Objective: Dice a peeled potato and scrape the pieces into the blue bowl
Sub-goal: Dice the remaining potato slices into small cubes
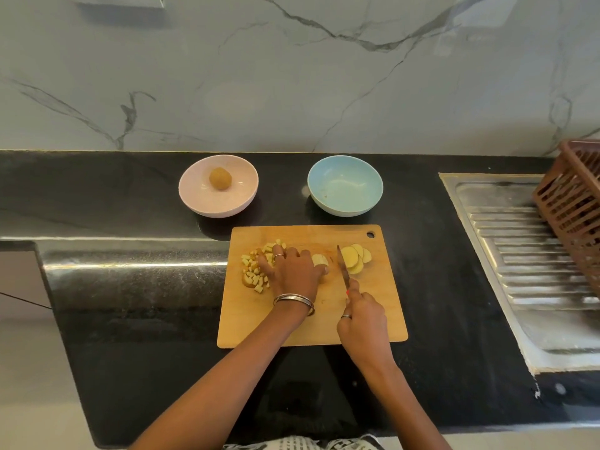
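A wooden cutting board [383,306] lies on the black counter. Diced potato pieces [255,274] are heaped at its left. My left hand [293,271] lies over the board's middle, fingers spread across the dice, thumb side against a pale potato piece [319,259]. My right hand [363,323] grips a knife [342,266] whose blade points away from me, just right of that piece. Round potato slices [357,258] lie fanned to the right of the blade. The blue bowl [345,185] stands beyond the board with nothing in it.
A pink bowl [198,193] holding a whole brown potato [220,178] stands at the back left. A steel sink drainboard [519,254] is to the right, with a brown plastic basket [574,203] on it. The marble wall rises behind the counter.
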